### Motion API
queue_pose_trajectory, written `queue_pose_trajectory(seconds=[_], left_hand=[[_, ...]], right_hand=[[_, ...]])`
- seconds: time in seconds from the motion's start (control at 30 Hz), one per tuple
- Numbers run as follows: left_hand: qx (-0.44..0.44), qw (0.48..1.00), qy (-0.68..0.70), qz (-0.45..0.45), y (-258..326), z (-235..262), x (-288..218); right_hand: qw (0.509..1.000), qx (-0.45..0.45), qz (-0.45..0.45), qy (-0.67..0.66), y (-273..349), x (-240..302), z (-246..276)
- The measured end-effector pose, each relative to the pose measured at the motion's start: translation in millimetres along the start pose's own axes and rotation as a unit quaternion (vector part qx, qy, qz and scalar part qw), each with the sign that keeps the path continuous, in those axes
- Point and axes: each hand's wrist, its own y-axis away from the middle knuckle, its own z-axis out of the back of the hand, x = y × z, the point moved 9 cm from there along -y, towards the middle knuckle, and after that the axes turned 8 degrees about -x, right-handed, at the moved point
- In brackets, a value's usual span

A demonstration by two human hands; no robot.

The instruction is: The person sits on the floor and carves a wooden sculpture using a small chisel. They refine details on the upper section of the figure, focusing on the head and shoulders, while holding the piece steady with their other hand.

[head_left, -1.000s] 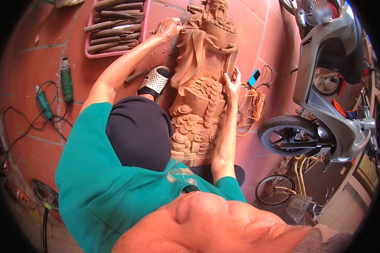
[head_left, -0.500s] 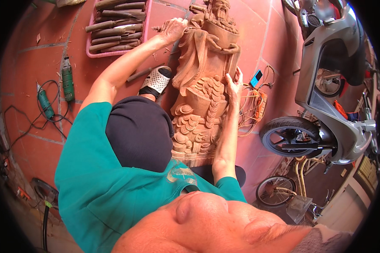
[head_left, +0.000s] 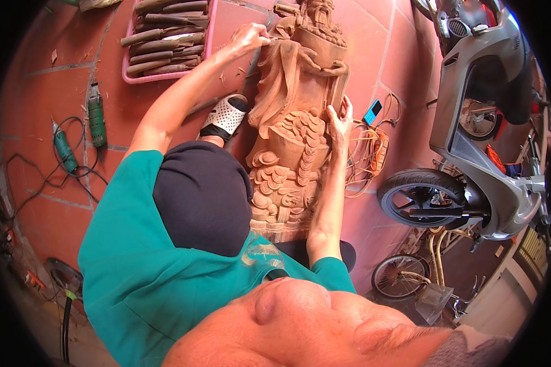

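A carved wooden statue (head_left: 297, 131) of a bearded, robed figure lies lengthwise before me, its head away from me. My left hand (head_left: 251, 38) is closed at its upper left side, by the shoulder. Between those fingers is a slim carving tool (head_left: 272, 40); only a bit of it shows at the wood, the rest being hidden by the hand. My right hand (head_left: 341, 124) holds the statue's right side at mid-length, thumb on the carved front and fingers along the edge.
Several handled carving tools fill a pink tray (head_left: 125, 72) at upper left. Two green power tools (head_left: 97, 116) with cords lie on the tiles. Right of the statue are a blue phone (head_left: 372, 112) and an orange power strip (head_left: 379, 153). A motorbike (head_left: 471, 122) and bicycle (head_left: 404, 275) stand farther right.
My left hand has turned at the wrist and shifted slightly. The tool's handle end, visible left of the hand before, is now hidden. My right hand stays on the statue's side.
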Motion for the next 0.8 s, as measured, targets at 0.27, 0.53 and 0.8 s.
queue_pose_trajectory(seconds=[0.27, 0.53, 0.8], left_hand=[[-0.028, 0.99, -0.105, -0.089, 3.0, 13.3, -33.3], [-0.156, 0.987, 0.031, 0.008, 21.7, 15.8, -9.0], [-0.167, 0.986, 0.0, 0.015, 13.2, 16.6, -0.4]], right_hand=[[1.0, -0.004, 0.005, 0.007, -0.9, 0.4, 0.8], [0.999, -0.006, 0.007, 0.038, -3.3, -5.6, 4.5], [1.0, -0.003, 0.002, 0.011, -3.7, -3.2, 2.6]])
